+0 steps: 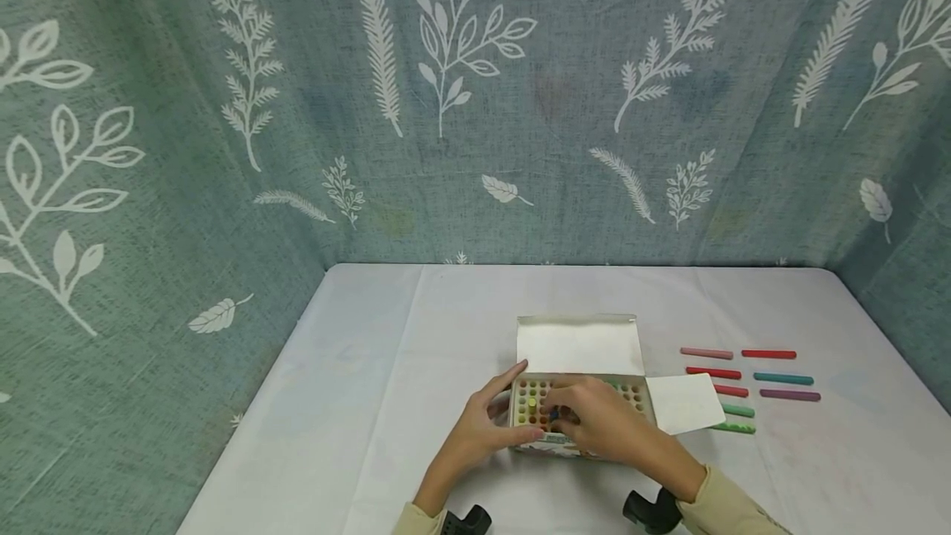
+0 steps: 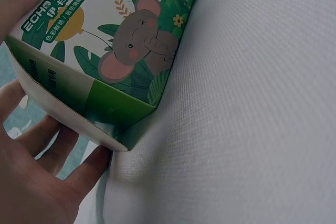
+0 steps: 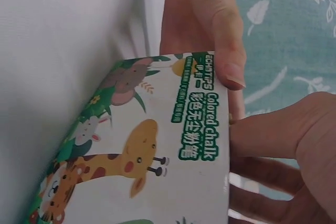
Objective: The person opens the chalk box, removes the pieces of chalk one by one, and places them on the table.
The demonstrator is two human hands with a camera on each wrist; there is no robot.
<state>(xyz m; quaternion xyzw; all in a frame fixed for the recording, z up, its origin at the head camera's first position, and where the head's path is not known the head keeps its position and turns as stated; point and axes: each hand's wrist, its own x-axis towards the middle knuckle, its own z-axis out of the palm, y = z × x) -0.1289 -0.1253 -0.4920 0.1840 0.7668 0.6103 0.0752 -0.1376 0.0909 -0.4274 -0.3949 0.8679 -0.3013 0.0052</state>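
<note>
An open box of colored chalk (image 1: 557,446), printed with an elephant and a giraffe, sits on the table with a grid of round holes inside. My left hand (image 1: 483,428) grips its left end, thumb on the front edge and fingers at the side, as the left wrist view shows on the box (image 2: 142,40). My right hand (image 1: 605,419) reaches over the box and pinches a dark blue chalk stick (image 1: 554,414), mostly hidden by the fingers. A yellow chalk stick (image 1: 532,405) stands in a hole to its left. In the right wrist view, the right fingertips are hidden behind the box (image 3: 131,156).
The box's lid (image 1: 579,345) is folded up behind it; a side flap (image 1: 683,403) sticks out right, partly over green chalk (image 1: 738,410). Further chalk sticks lie at right, including pink (image 1: 706,353), red (image 1: 768,354), teal (image 1: 783,379) and purple (image 1: 790,395). A leaf-patterned curtain (image 1: 475,155) surrounds the table.
</note>
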